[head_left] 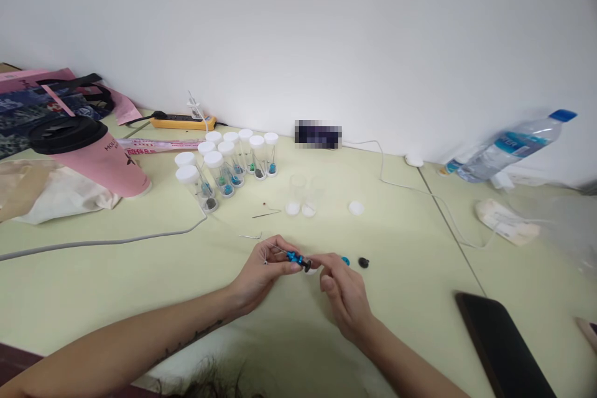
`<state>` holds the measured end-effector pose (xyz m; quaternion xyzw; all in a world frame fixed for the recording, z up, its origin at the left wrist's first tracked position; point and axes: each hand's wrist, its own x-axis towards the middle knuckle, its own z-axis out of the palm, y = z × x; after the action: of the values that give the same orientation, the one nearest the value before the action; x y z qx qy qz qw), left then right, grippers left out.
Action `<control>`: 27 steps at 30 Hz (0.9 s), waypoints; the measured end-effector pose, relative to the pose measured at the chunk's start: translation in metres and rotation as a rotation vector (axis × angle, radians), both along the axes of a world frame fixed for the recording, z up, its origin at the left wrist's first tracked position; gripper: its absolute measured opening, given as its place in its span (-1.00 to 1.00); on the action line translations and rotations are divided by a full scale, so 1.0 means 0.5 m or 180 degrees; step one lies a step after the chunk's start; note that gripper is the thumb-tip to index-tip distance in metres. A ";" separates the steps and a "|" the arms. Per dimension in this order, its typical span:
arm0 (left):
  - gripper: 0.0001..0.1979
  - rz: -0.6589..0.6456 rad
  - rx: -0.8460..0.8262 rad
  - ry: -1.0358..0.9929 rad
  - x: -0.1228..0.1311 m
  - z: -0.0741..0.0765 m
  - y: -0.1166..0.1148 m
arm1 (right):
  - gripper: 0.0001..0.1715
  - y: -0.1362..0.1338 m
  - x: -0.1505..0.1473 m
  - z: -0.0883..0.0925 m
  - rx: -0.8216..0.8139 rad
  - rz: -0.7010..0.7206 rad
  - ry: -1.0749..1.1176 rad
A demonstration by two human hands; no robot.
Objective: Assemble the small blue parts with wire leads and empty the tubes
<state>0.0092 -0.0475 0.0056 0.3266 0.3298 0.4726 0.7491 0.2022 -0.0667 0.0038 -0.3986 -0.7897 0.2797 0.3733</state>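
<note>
Blue-and-black part is held above the desk, midway along it and toward the near edge. Left hand: thumb and fingers pinched narrow on the part, with thin metal wire running out beside it. Right hand: index finger extended to the part's dark end, thumb standing apart from it; cannot tell whether the fingertip makes contact. Just beyond the right hand lie a loose blue piece and a black piece. Toward the far edge from the left hand: a bent wire, and past it a second wire. Farther on stand two clear tubes, white at their lower ends, with no coloured piece visible inside; a white disc lies to their right. Left of these, nearer the far edge, ten white-capped tubes stand grouped, several showing coloured pieces and wire. Progress, as judged: the capped group looks finished; the part in hand appears partly assembled, with the loose pieces and the two clear tubes seemingly left to deal with. Pink cup tilts toward the left edge; phone lies at the near right.
</note>
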 end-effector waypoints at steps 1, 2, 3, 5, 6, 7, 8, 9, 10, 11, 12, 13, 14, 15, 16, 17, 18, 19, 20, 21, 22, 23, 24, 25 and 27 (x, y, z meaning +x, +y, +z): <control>-0.77 0.0006 0.0001 0.0004 0.000 0.000 0.000 | -0.61 0.000 0.000 0.000 0.0016 0.0015 0.0005; -0.77 0.0015 0.0004 0.0010 0.000 0.000 0.001 | -0.61 0.000 0.000 0.000 0.0028 0.0025 0.0012; -0.77 0.0026 0.0008 0.0014 0.000 -0.001 0.001 | -0.61 -0.001 0.000 -0.001 0.0026 0.0021 0.0019; -0.77 0.0032 0.0006 0.0014 0.000 -0.001 0.001 | -0.61 -0.001 0.000 -0.001 0.0006 0.0004 0.0020; -0.77 0.0031 0.0004 0.0008 0.000 -0.001 0.001 | -0.61 -0.001 0.001 -0.001 -0.0001 0.0007 0.0015; -0.77 0.0029 0.0001 0.0002 0.000 -0.001 0.001 | -0.61 -0.001 0.001 -0.001 -0.0001 0.0015 0.0018; -0.77 0.0024 -0.0002 -0.0003 0.000 -0.001 0.000 | -0.61 -0.001 0.001 -0.001 0.0000 0.0027 0.0028; -0.77 0.0020 -0.0003 -0.0004 0.000 -0.001 0.000 | -0.61 -0.001 0.001 -0.002 0.0004 0.0037 0.0044; -0.77 0.0017 -0.0005 -0.0003 -0.001 -0.001 -0.001 | -0.61 0.000 0.002 -0.002 0.0014 0.0043 0.0061; -0.77 0.0011 -0.0009 -0.0001 0.000 -0.001 -0.001 | -0.61 0.000 0.002 -0.002 0.0022 0.0047 0.0070; -0.77 0.0003 -0.0015 -0.0002 0.000 -0.001 -0.001 | -0.61 0.001 0.002 -0.002 0.0038 0.0052 0.0075; -0.78 -0.0003 -0.0020 -0.0010 0.000 0.000 -0.001 | -0.61 0.001 0.002 -0.002 0.0049 0.0055 0.0073; -0.78 -0.0003 -0.0021 -0.0023 0.000 0.000 -0.001 | -0.61 0.001 0.002 -0.002 0.0050 0.0049 0.0065; -0.78 -0.0002 -0.0019 -0.0036 0.001 -0.001 -0.001 | -0.60 0.001 0.002 -0.002 0.0039 0.0035 0.0055; -0.78 0.0005 -0.0015 -0.0046 0.001 -0.001 -0.001 | -0.60 0.001 0.002 -0.002 0.0027 0.0019 0.0047; -0.77 0.0013 -0.0014 -0.0050 0.002 -0.002 0.000 | -0.60 0.000 0.002 -0.001 0.0025 0.0011 0.0044; -0.77 0.0022 -0.0019 -0.0051 0.002 -0.002 0.000 | -0.60 0.000 0.001 -0.001 0.0034 0.0011 0.0040; -0.77 0.0028 -0.0026 -0.0049 0.002 -0.002 0.001 | -0.60 0.000 0.001 0.000 0.0052 0.0021 0.0037; -0.77 0.0028 -0.0034 -0.0048 0.002 -0.003 0.001 | -0.60 0.000 0.001 0.001 0.0072 0.0028 0.0036; -0.77 0.0024 -0.0041 -0.0048 0.002 -0.003 0.001 | -0.59 -0.001 0.000 0.001 0.0080 0.0021 0.0033; -0.77 0.0019 -0.0044 -0.0046 0.002 -0.003 0.001 | -0.59 -0.001 0.000 0.002 0.0067 0.0002 0.0024; -0.77 0.0016 -0.0042 -0.0040 0.001 -0.002 0.001 | -0.59 -0.001 0.000 0.002 0.0048 -0.0021 0.0012; -0.77 0.0015 -0.0039 -0.0028 0.001 -0.002 0.001 | -0.59 -0.001 0.000 0.002 0.0039 -0.0033 0.0002; -0.77 0.0020 -0.0034 -0.0012 0.001 -0.002 0.001 | -0.59 -0.001 0.000 0.001 0.0039 -0.0027 -0.0004; -0.77 0.0042 -0.0018 0.0015 0.000 -0.002 0.001 | -0.61 -0.001 0.001 0.000 0.0054 0.0011 -0.0001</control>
<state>0.0094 -0.0469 0.0049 0.3234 0.3351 0.4759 0.7461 0.2025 -0.0672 0.0039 -0.3941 -0.7928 0.2735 0.3760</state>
